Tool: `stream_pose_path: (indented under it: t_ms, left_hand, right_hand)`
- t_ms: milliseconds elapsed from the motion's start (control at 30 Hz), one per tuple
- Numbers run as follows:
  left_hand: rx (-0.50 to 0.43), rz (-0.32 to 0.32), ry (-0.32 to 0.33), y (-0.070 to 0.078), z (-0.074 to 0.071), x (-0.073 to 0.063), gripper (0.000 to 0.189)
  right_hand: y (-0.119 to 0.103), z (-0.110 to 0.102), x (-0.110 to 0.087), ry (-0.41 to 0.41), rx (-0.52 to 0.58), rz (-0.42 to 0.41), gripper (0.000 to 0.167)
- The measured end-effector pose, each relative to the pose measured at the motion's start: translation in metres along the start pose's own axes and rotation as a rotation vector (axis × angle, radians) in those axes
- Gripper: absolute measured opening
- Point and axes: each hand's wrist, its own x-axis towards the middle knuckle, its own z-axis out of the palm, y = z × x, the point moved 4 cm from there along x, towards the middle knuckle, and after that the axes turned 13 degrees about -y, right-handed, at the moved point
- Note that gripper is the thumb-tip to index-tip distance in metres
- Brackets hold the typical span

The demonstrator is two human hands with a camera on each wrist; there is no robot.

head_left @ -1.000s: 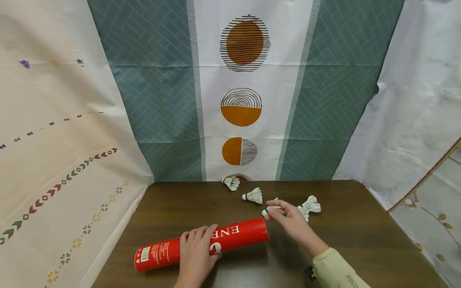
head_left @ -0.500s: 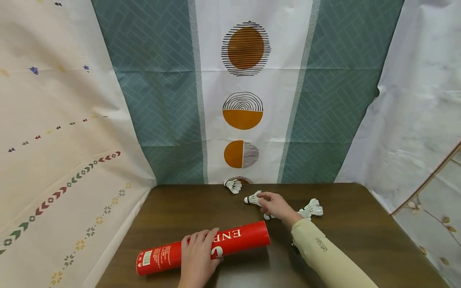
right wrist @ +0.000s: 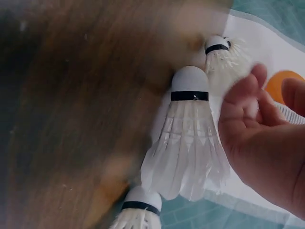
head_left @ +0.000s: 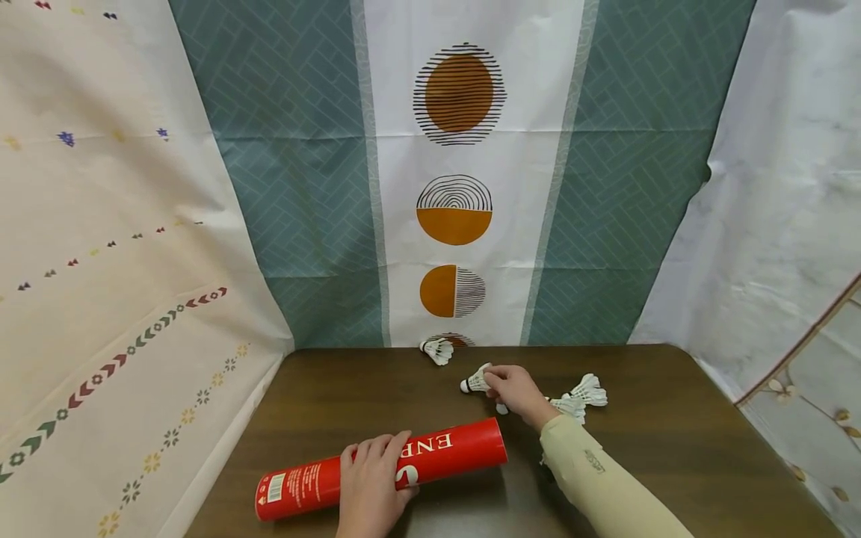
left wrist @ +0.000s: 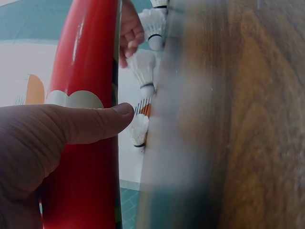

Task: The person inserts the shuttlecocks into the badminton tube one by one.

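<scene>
My left hand grips a red cardboard shuttlecock tube from above, its fingers over the far side. The tube lies slanted above the table with its right end raised. In the left wrist view the thumb crosses the tube. My right hand is at the feather skirt of a white shuttlecock. In the right wrist view a gap shows between thumb and fingers of the right hand, beside a shuttlecock. Another shuttlecock lies below the hand.
A further shuttlecock lies at the table's back edge. More shuttlecocks lie to the right, partly behind the right forearm. The brown table meets a patterned cloth backdrop.
My right hand has moved left and away from the tube's right end, past one shuttlecock to the one behind it. My left hand keeps its hold on the tube.
</scene>
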Motion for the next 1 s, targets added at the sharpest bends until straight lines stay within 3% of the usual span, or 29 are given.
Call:
stream_pose_path:
  t_ms: [233,467,667,800,1000]
  left_hand:
    - [0.014,-0.009,0.01,0.001,0.002,0.001,0.09]
    - [0.0,-0.018,0.003,0.003,0.001,0.001,0.09]
    - [-0.008,-0.049,0.086,0.003,-0.004,0.001,0.091]
    - [-0.017,-0.063,0.097,0.005,-0.004,0.003,0.092]
    - [-0.019,-0.041,0.09,0.011,-0.002,0.005,0.092]
  right_hand:
    - [0.008,-0.021,-0.018,0.161,0.153,-0.075,0.037]
    - [0.013,-0.043,-0.047,0.182,0.224,-0.048,0.054]
    - [0.016,-0.062,-0.087,0.218,0.285,-0.049,0.053]
    - [0.015,-0.059,-0.108,0.201,0.295,-0.054,0.052]
    - [0.007,-0.029,-0.122,0.101,0.339,-0.115,0.047]
